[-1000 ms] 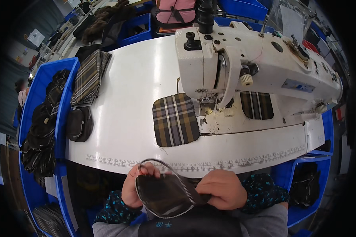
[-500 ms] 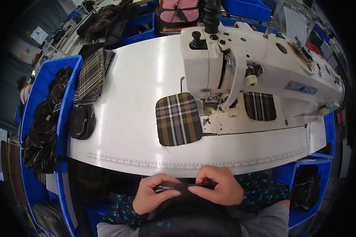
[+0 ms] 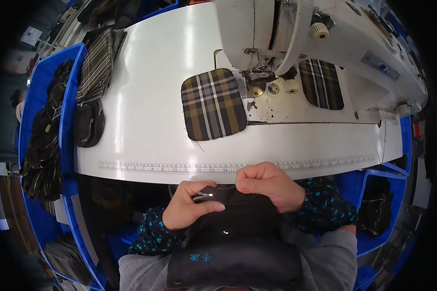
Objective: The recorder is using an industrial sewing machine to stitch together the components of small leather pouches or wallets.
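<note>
Closest to me, both forearms in dark sleeves with teal specks come up from the lower edge and meet just below the near rim of the white work surface (image 3: 145, 126). My left hand (image 3: 187, 211) is curled, thumb laid flat along the top, and it is clamped on the left end of a small black fabric pouch piece with a metal zipper (image 3: 238, 213); the zipper teeth show just beside the thumb tip. My right hand (image 3: 272, 186) is bunched into a loose fist, knuckles up, fingers pinched together on the upper edge of the same black piece. The piece sits in front of my chest, off the surface, held between the two hands.

Past the hands, a printed ruler strip (image 3: 238, 167) runs along the surface's near edge. Farther in lies a rounded plaid fabric panel in brown, grey and white (image 3: 212, 103), flat and apart from both hands. Just beyond it stands the white industrial sewing machine (image 3: 325, 43), its needle area near the panel's right corner, and a second plaid panel (image 3: 321, 83) rests under the machine's arm.

On the left, a black pouch (image 3: 88, 123) lies at the surface's edge below a stack of plaid pieces (image 3: 98, 63). Beside them a blue plastic bin (image 3: 70, 72) holds dark fabric goods.
</note>
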The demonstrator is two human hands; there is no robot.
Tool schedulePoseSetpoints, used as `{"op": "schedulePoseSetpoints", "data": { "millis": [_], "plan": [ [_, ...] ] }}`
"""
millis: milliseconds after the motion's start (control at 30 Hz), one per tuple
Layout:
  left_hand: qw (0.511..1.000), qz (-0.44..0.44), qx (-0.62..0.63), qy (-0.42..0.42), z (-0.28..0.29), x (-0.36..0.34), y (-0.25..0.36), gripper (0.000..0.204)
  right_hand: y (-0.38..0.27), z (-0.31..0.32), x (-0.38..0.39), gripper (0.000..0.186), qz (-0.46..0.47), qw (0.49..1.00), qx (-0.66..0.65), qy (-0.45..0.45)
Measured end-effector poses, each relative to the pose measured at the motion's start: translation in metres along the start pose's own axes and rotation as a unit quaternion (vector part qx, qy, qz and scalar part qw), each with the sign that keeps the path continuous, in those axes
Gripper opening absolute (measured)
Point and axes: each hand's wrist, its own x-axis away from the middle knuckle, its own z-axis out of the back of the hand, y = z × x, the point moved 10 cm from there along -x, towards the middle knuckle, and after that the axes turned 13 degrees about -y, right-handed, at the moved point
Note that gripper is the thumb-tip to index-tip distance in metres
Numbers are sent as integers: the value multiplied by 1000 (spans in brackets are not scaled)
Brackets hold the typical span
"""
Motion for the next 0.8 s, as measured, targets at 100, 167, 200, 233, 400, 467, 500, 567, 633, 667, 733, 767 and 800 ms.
{"op": "schedulePoseSetpoints", "data": {
  "millis": [100, 167, 200, 233, 400, 467, 500, 567, 633, 667, 733, 767, 800],
  "plan": [
    [998, 24, 56, 27, 2, -1, -6, 18, 9, 1, -1, 22, 9, 998, -65, -8],
    [996, 26, 82, 24, 2, 1, -7, 20, 10, 4, 1, 21, 6, 998, -63, 4],
    [993, 27, 109, 18, 1, 1, -8, 23, 9, 6, 2, 20, 3, 998, -60, 17],
    [994, 24, 106, 21, 4, 5, -8, 23, 3, 1, 4, 20, 3, 998, -57, 12],
    [956, -88, 280, 11, -1, 10, 7, 31, -31, 9, 15, 21, 90, 983, 130, 91],
    [960, -74, 261, 69, -2, 8, 7, 28, -30, 12, 17, 18, 114, 975, 174, 85],
    [960, -74, 258, 82, -1, 9, 6, 25, -32, 9, 20, 16, 136, 964, 215, 81],
    [958, -78, 245, 125, 5, 16, 2, 19, -35, -4, 25, 15, 143, 939, 305, 63],
    [962, -81, 231, 123, 11, 21, 3, 17, -42, -26, 28, 17, 161, 882, 441, 42],
    [964, -83, 222, 121, 14, 22, 6, 15, -45, -28, 28, 17, 164, 880, 443, 44],
    [971, -84, 181, 135, 22, 22, 22, 13, -42, -46, 19, 19, 136, 854, 500, -49],
    [983, -81, 123, 112, 23, 20, 34, 14, -50, -55, 20, 19, 190, 798, 566, -81],
    [991, -78, 64, 90, 26, 17, 46, 15, -61, -50, 18, 19, 192, 797, 567, -80]
  ]
}}
